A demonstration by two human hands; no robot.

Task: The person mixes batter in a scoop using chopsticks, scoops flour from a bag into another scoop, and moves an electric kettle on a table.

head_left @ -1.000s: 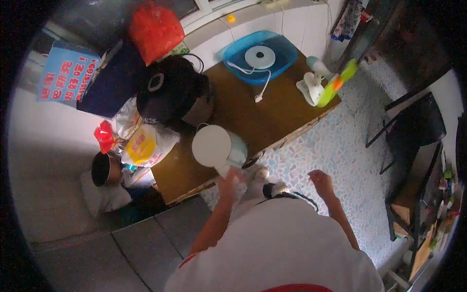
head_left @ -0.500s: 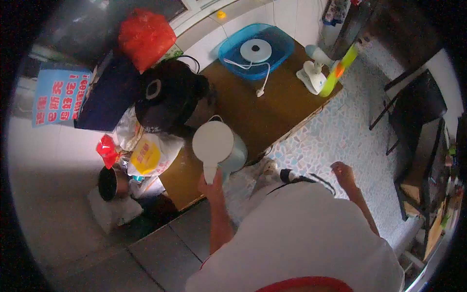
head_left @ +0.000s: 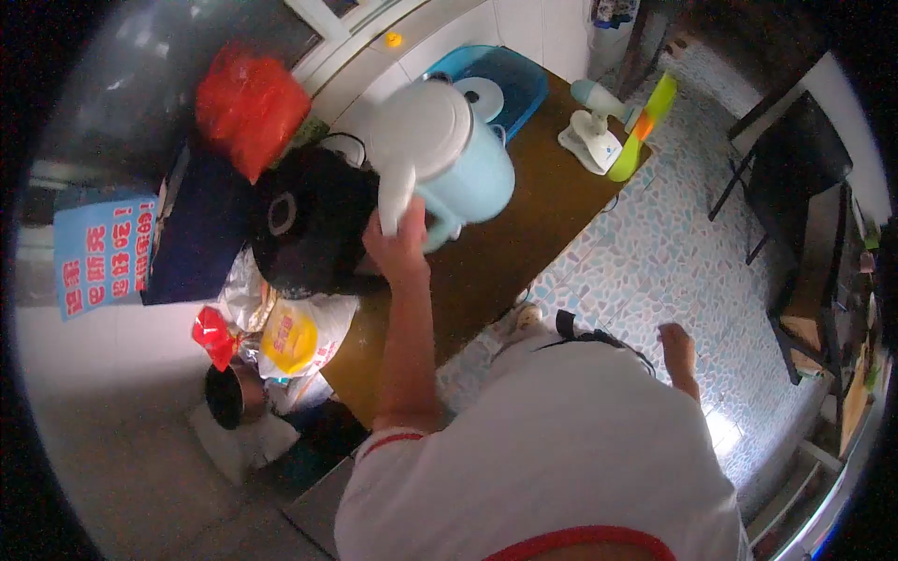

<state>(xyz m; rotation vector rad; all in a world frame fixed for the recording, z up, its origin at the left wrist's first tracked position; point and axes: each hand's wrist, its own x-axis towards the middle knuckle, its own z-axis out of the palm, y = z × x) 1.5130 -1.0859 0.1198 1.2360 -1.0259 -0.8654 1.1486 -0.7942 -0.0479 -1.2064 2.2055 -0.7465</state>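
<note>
My left hand (head_left: 398, 238) is closed around the handle of a light blue electric kettle (head_left: 468, 168) with a white lid. The kettle is raised above the brown table, in front of a blue plastic basin (head_left: 524, 70). In the basin lies a white round kettle base (head_left: 484, 98), partly hidden by the kettle. A black rice cooker-like appliance (head_left: 318, 234) stands left of my left hand. My right hand (head_left: 678, 355) hangs over the tiled floor at my right side, loosely bent, with nothing seen in it.
A small clip fan (head_left: 589, 140) with green and orange blades stands at the table's (head_left: 524, 234) far corner. A red plastic bag (head_left: 248, 107), a white-and-yellow bag (head_left: 299, 337) and a pot (head_left: 234, 393) are on the left. A black chair (head_left: 800, 159) stands to the right.
My left hand has lifted the kettle up and forward, from the table's near edge towards the basin. The view has shifted slightly. My right hand still hangs at my side.
</note>
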